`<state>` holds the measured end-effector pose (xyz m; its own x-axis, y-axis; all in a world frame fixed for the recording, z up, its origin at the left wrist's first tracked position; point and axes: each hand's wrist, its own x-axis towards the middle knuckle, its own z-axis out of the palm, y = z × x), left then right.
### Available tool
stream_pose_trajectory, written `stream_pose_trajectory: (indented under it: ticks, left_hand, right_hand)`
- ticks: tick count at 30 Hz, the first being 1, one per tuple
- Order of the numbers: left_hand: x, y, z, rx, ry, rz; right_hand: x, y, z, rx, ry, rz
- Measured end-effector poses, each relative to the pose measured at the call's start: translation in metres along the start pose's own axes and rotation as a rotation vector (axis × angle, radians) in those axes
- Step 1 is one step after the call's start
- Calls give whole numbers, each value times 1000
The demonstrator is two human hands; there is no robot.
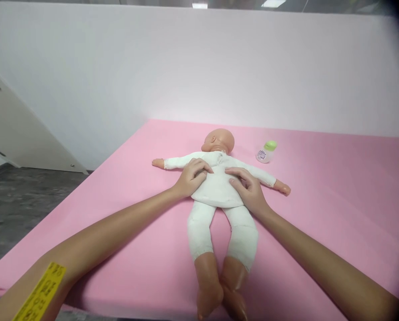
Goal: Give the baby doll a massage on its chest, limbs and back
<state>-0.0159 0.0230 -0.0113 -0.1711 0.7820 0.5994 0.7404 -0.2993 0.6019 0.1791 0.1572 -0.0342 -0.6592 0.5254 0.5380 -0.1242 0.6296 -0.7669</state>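
Observation:
A baby doll [216,189] with a white cloth body lies on the pink-covered table, its head away from me and its bare plastic feet toward me. The head is turned to the left and both arms are spread out. My left hand [193,176] rests on the left side of its torso, fingers laid over the cloth. On the torso's right side lies my right hand [248,187], its fingers stretched inward and slightly apart. Neither hand is wrapped round the doll; the palms' undersides are hidden.
A small clear bottle [265,152] with a green cap stands beyond the doll's right-hand arm. The pink table cover [336,187] reaches back to a white wall [199,67]. At the left are a door [26,133] and a dark grey floor [22,196].

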Motion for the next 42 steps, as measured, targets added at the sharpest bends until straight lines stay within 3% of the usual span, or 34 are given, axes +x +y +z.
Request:
stream_pose_trajectory:
  ticks: [28,42]
  left_hand:
    - [-8,3,-6,-65,49,-41]
    - [-6,1,-6,-97,31,-48]
  right_hand:
    - [1,17,9,-60,-56,-53]
    - [-1,11,8,-73,-71,-11]
